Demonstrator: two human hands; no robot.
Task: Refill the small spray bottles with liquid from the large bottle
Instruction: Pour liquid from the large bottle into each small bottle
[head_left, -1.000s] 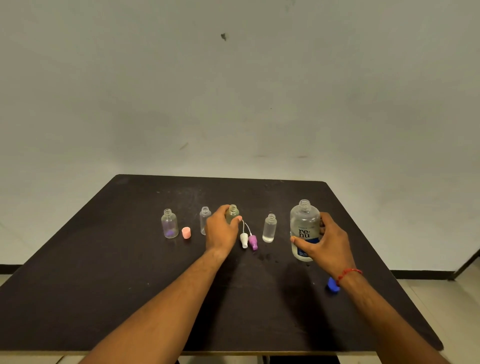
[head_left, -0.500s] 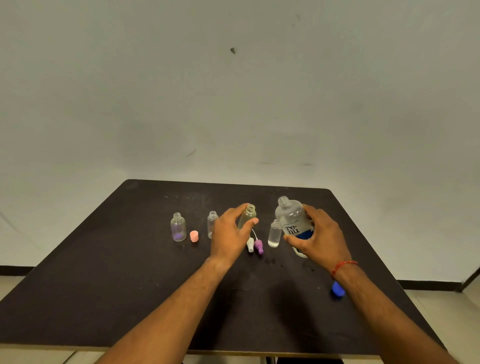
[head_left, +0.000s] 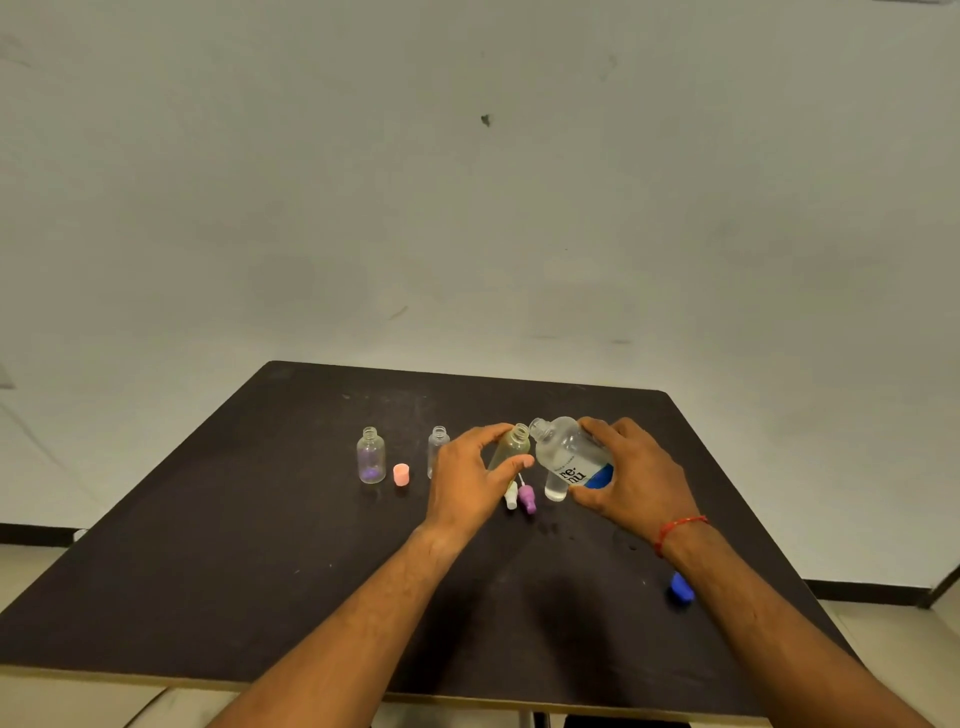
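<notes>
My right hand (head_left: 636, 475) grips the large clear bottle (head_left: 569, 451) with the blue label, tilted left so its open mouth meets the mouth of a small greenish bottle (head_left: 510, 447). My left hand (head_left: 467, 478) holds that small bottle, tilted slightly right. Two more small open bottles stand to the left: one with a purple tint (head_left: 371, 456) and a slim clear one (head_left: 437, 451). Another small bottle (head_left: 555, 488) stands partly hidden behind the large one.
On the black table (head_left: 260, 545) lie a pink cap (head_left: 401, 474), a white spray top (head_left: 511, 496), a purple spray top (head_left: 528, 499) and a blue cap (head_left: 681, 588) beside my right forearm. A white wall is behind.
My right hand lifted the large bottle from the table, carried it left and tipped it toward the greenish bottle. My left hand raised and tilted that small bottle to meet it.
</notes>
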